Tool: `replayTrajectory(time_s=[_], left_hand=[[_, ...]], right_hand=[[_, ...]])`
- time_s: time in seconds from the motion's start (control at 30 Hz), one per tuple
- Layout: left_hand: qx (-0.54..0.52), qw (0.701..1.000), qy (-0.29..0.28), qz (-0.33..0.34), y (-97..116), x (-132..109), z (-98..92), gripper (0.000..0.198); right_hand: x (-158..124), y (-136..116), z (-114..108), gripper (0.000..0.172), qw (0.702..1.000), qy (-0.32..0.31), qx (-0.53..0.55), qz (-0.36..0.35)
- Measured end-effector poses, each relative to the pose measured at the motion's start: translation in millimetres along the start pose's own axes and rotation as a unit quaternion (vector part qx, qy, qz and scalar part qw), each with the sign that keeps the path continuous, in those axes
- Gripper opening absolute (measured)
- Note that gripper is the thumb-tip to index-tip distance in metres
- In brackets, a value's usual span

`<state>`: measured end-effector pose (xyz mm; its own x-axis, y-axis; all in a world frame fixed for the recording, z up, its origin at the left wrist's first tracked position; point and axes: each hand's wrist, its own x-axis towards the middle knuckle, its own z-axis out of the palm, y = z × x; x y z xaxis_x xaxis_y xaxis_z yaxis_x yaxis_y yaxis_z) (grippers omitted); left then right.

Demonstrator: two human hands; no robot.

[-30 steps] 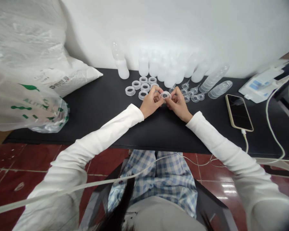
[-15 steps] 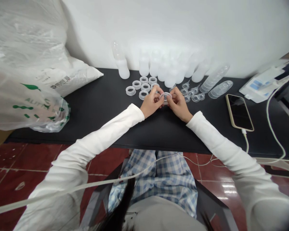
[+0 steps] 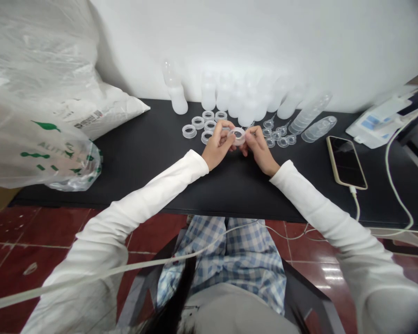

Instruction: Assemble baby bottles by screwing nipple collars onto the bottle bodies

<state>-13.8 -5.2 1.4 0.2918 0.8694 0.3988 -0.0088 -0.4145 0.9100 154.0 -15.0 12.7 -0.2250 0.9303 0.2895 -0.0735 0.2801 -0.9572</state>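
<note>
Passage runs over black tabletop [image 3: 209,195] nearside of the left hand [image 3: 216,147] and right hand [image 3: 260,151]; at least 6 rings [image 3: 189,136] block leftward beyond, clear caps [image 3: 282,142] rightward, bottles [image 3: 209,96] behind.

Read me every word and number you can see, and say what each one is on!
"ALIT": green, on the plastic bag; the letters after it are unclear.
Dark print on the white sack: too blurred to read.
White box with blue patches: any writing is too small to read.
Held ring: no readable text.
I can't make out any numbers.
</note>
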Motion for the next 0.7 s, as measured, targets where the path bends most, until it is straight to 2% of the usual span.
replayTrajectory(time_s=[0.1, 0.23, 0.4, 0.47, 0.57, 0.63, 0.7], left_hand=[[0.015, 1.0, -0.002, 0.025, 3, 0, -0.8, 0.045], [0.029, 0.998, -0.007, 0.057, 3, 1, -0.4, 0.038], [0.066, 0.997, 0.01, 0.048, 1, 1, -3.1, 0.025], [0.081, 0.995, 0.041, 0.042, -5, 6, -9.3, 0.021], [0.125, 0.983, 0.13, 0.026, -20, 26, -27.9, 0.021], [0.165, 0.968, 0.19, 0.005, -30, 47, -43.8, 0.035], [0.185, 0.958, 0.22, -0.012, -37, 72, -56.9, 0.053]], right_hand=[[2, 0, -2, 0.052, 0.999, 0.004, 0.031, 0.007], [1, -9, -1, 0.048, 1.0, -0.018, -0.014, -0.003], [-1, -14, 2, 0.047, 0.999, 0.036, -0.026, -0.022], [0, -11, 3, 0.05, 0.999, 0.042, -0.012, -0.014], [1, -5, 1, 0.053, 0.999, 0.035, -0.007, 0.006], [2, -1, 0, 0.051, 0.999, 0.035, -0.007, 0.018], [2, 3, -2, 0.05, 0.999, 0.043, -0.002, 0.029]])
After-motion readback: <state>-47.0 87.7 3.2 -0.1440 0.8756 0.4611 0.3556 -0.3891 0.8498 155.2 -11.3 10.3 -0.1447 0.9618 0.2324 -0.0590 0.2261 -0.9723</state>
